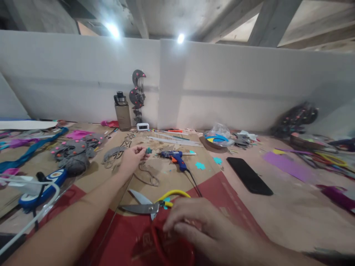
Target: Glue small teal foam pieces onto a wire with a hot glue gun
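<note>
My left hand point(135, 157) reaches forward over the cardboard point(169, 177), fingers pinched together at a small dark green piece point(149, 150). A thin grey cord point(151, 179) trails on the cardboard below that wrist. Scissors point(149, 208) with one yellow and one red handle lie with blades spread on the red part of the cardboard. Above their handles hovers my right hand point(199, 221), slightly blurred, its fingers loosely bent and apart from the thumb; it seems to grip nothing. A blue glue gun point(180, 160) with an orange trigger lies right of my left hand.
Turquoise clover-shaped cutouts point(200, 165) and a black phone point(249, 175) lie to the right. A bottle point(122, 114) stands by the white partition point(222, 81). Grey pieces with pink dots point(74, 146) and a blue-and-white power strip point(41, 188) are on the left. A bowl point(217, 142) sits behind.
</note>
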`<state>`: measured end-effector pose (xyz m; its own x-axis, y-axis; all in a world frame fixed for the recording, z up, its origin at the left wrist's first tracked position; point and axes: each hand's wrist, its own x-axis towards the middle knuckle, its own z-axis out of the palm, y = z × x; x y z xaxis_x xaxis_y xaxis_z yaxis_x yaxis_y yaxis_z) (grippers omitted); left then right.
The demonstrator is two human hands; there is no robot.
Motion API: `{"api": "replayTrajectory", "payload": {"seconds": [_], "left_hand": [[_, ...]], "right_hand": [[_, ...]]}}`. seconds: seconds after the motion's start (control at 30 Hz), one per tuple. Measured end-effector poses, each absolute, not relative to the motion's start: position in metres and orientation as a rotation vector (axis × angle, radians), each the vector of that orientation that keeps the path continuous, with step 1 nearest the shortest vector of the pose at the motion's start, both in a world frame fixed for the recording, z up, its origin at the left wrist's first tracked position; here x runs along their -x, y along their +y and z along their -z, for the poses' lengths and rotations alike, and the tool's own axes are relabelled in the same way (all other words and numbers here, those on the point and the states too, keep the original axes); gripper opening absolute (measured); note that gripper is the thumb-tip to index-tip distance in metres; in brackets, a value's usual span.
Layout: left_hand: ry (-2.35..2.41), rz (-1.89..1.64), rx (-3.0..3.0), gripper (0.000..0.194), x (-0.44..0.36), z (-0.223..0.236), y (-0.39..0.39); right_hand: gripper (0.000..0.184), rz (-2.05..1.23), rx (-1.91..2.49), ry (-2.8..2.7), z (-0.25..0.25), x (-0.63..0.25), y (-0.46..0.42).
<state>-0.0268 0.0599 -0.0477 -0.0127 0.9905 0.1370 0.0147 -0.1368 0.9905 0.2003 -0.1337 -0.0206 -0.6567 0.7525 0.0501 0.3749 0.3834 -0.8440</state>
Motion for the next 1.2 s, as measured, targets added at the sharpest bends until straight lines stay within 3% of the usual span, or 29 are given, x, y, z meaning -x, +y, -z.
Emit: {"api": "replayTrajectory", "payload": {"seconds": [0.1, 0.27, 0.6, 0.9, 1.2], "left_hand": [[1.2, -1.319, -1.244, 0.027, 0.03, 0.051, 0.051], [1.222, -1.331, -1.149, 0.028, 0.027, 0.054, 0.043], [1.064, -1.471, -1.364, 0.028, 0.023, 0.036, 0.038], [0.972, -1.532, -1.385, 0.02, -0.005, 0.005, 0.074], [1.027, -1.466, -1.345, 0.027, -0.004, 0.038, 0.071]], "right_hand": [[0.026, -0.995, 0.854, -2.18, -0.009, -0.175, -0.094], [0.024, -0.757, 0.586, -2.369, 0.034, -0.169, -0.086], [0.016, -0.49, 0.783, -1.969, 0.018, -0.17, -0.081], [0.024, -0.749, 1.035, -1.715, 0.007, -0.183, -0.011], [0.022, -0.627, 1.124, -1.641, 0.051, -0.196, 0.013]]}}
